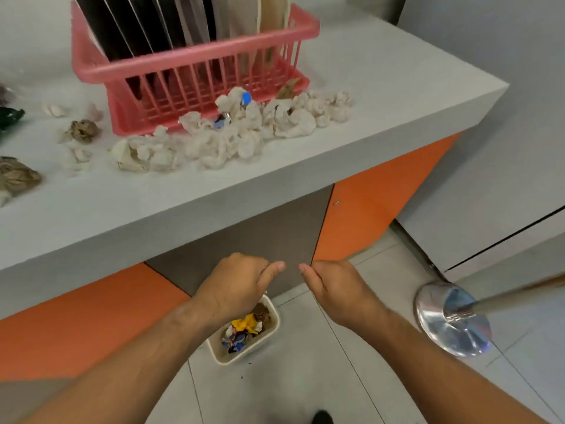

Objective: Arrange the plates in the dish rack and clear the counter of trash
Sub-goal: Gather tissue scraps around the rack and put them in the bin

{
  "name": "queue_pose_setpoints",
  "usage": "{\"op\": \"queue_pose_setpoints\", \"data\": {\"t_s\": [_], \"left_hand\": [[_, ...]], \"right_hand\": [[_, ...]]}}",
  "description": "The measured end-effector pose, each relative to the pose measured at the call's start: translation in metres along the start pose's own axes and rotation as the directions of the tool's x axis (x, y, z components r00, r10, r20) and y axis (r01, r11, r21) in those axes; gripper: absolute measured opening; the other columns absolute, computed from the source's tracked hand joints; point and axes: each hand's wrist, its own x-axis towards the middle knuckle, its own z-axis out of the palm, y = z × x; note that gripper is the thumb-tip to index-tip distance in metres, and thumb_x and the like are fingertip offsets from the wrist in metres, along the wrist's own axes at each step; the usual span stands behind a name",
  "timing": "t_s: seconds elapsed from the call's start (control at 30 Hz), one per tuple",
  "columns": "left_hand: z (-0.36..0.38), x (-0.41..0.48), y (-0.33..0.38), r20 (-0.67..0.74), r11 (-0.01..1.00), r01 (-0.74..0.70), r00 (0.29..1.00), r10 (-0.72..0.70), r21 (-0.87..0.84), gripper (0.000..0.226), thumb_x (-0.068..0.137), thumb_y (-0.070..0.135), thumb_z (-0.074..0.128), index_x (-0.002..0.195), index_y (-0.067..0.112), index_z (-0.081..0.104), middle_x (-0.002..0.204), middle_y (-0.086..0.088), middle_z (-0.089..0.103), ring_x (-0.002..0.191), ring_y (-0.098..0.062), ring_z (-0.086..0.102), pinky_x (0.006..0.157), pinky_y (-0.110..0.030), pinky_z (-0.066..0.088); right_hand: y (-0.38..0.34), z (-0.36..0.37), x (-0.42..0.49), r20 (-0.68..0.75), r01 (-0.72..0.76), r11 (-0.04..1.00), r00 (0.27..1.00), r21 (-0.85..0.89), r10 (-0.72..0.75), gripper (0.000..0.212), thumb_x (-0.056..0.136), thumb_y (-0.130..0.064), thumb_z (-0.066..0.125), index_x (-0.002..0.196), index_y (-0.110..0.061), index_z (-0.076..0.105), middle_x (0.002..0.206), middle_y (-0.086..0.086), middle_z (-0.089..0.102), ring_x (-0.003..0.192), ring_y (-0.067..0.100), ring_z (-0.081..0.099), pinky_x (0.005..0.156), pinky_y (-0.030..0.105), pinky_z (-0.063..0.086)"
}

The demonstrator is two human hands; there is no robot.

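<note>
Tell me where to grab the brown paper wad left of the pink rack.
Take the brown paper wad across its middle, coming from above. It is a roundish crumple lying on the counter apart from the pink rack, with nothing on top, so fingers can close from both sides.

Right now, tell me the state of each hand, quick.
Left hand: fingers curled above the bin, palm hidden; cannot tell if it holds anything.
Right hand: fingers curled, palm hidden; cannot tell.

Even, soft indoor light. Motion blur overall, worst on pink rack (pixel 195 58) at 11 o'clock. Glare on steel disc (pixel 452 319), 4 o'clock.
</note>
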Motion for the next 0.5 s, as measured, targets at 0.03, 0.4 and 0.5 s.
{"op": "queue_pose_setpoints", "data": {"t_s": [0.03,0.4,0.5], "left_hand": [[0.017,-0.001,-0.018,0.016,0.999,0.014,1.0,-0.014,0.039,0.059,0.096,0.059,0.028,0.062,0.019,0.056,0.058,0.005,0.056,0.057,-0.01,0.054,0.059,-0.03,0.043],[0.237,-0.029,-0.224,0.142,0.934,0.346,0.924,-0.355,0.085,0.053,0.092,0.059,0.045,0.054,0.022,0.045,0.059,0.002,0.053,0.059,-0.018,0.051,0.053,-0.031,0.036],[0.283,-0.037,-0.256,0.064,0.908,0.399,0.91,-0.409,0.128,0.057,0.093,0.062,0.034,0.058,0.02,0.049,0.063,0.002,0.053,0.062,-0.016,0.052,0.055,-0.031,0.04]], "right_hand": [[0.009,0.026,0.002,0.015,-0.009,1.0,1.0,-0.015,0.009,0.048,0.101,-0.037,0.041,0.056,-0.025,0.03,0.055,-0.006,0.039,0.059,0.022,0.043,0.059,0.034,0.033],[0.112,0.306,0.063,0.382,0.058,0.968,0.923,-0.246,0.042,0.02,0.094,-0.035,0.048,0.084,-0.018,0.046,0.089,0.006,0.059,0.079,0.022,0.051,0.067,0.032,0.042],[0.14,0.377,0.099,0.44,0.151,0.934,0.898,-0.323,0.007,0.027,0.092,-0.039,0.047,0.1,-0.017,0.059,0.099,0.005,0.064,0.089,0.026,0.061,0.071,0.033,0.047]]}}
